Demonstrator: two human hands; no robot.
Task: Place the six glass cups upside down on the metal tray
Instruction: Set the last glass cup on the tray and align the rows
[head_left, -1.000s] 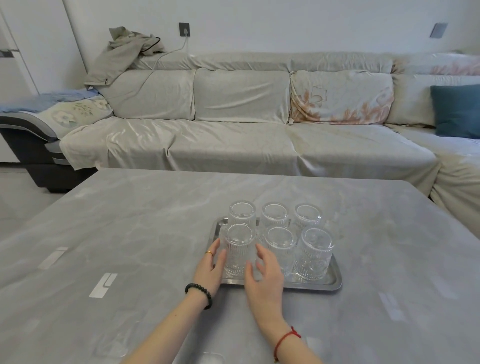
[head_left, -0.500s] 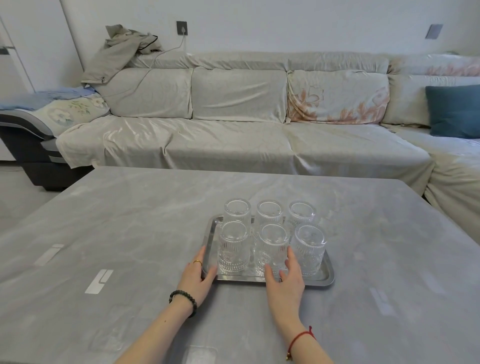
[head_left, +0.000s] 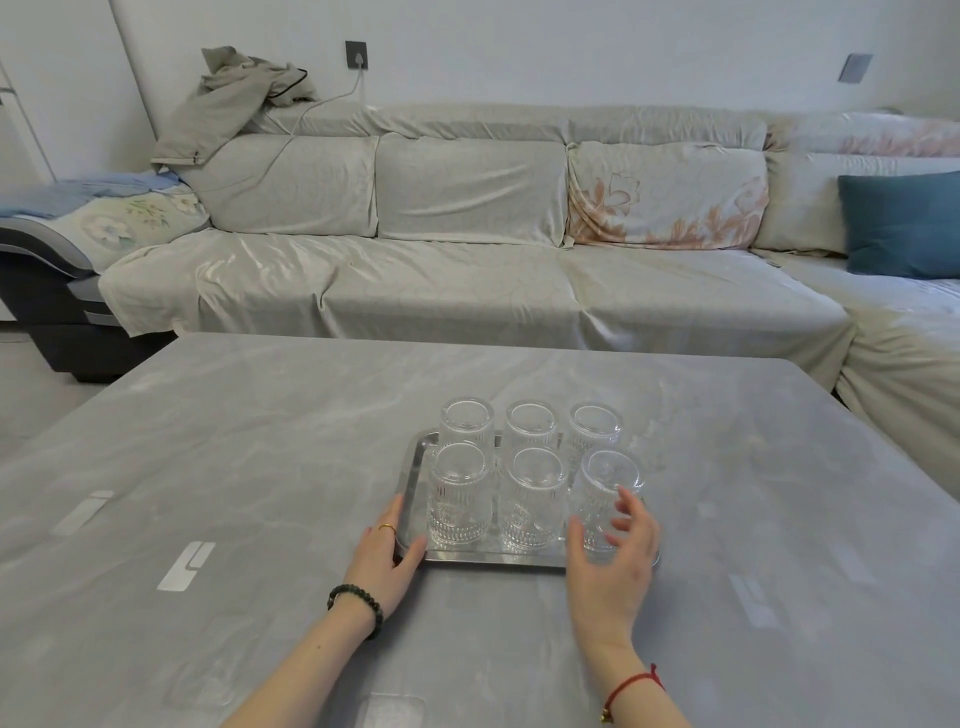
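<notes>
Several ribbed glass cups stand upside down in two rows on the metal tray on the grey table. The near row holds a left cup, a middle cup and a right cup. My left hand rests at the tray's near left corner, thumb on the rim. My right hand is spread open at the near right corner, its fingers curved around the near right cup; the fingers are blurred, so I cannot tell if they touch it.
The grey marble-look table stretches wide on both sides of the tray. Behind it runs a long covered sofa with a blue cushion at the right and a jacket on its back.
My right hand moved right from the near left cup, past the middle one, to the near right cup. My left hand dropped from the left cup to the tray's corner.
</notes>
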